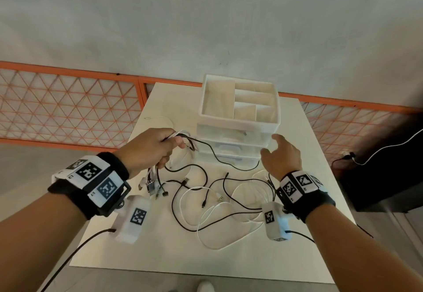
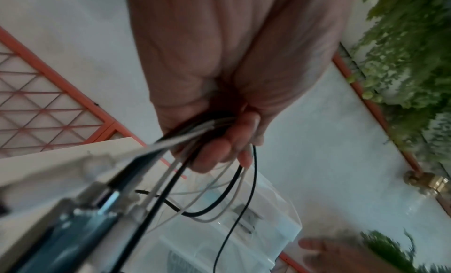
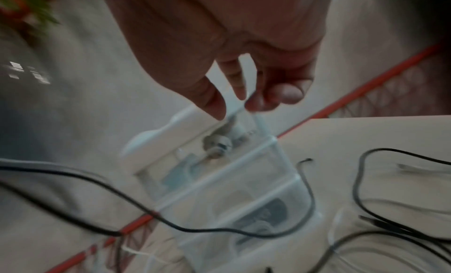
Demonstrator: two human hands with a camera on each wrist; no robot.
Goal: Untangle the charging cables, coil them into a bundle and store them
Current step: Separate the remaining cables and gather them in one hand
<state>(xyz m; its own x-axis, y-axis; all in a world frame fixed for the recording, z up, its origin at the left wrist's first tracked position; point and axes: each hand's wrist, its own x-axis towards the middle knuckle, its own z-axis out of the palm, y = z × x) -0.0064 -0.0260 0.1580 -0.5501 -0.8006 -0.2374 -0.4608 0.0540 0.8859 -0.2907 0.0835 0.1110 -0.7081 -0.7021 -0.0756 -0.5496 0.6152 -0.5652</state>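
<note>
My left hand (image 1: 158, 147) is raised above the table and grips a bunch of black and white charging cables (image 1: 183, 136); their plug ends (image 1: 151, 184) dangle below the fist. In the left wrist view the fingers (image 2: 219, 148) curl round the same cables (image 2: 185, 142). Loose black and white cables (image 1: 219, 200) lie tangled across the table. My right hand (image 1: 280, 154) hovers with relaxed fingers beside the white drawer organiser (image 1: 238, 117), holding nothing; the right wrist view shows its fingertips (image 3: 258, 99) just above the organiser (image 3: 219, 180).
The organiser has an open compartment tray (image 1: 272, 106) on top and clear drawers (image 1: 229, 149) below. The white table (image 1: 146, 246) ends close in front of me. An orange lattice railing (image 1: 68, 108) runs behind it. A dark box (image 1: 377, 177) stands right.
</note>
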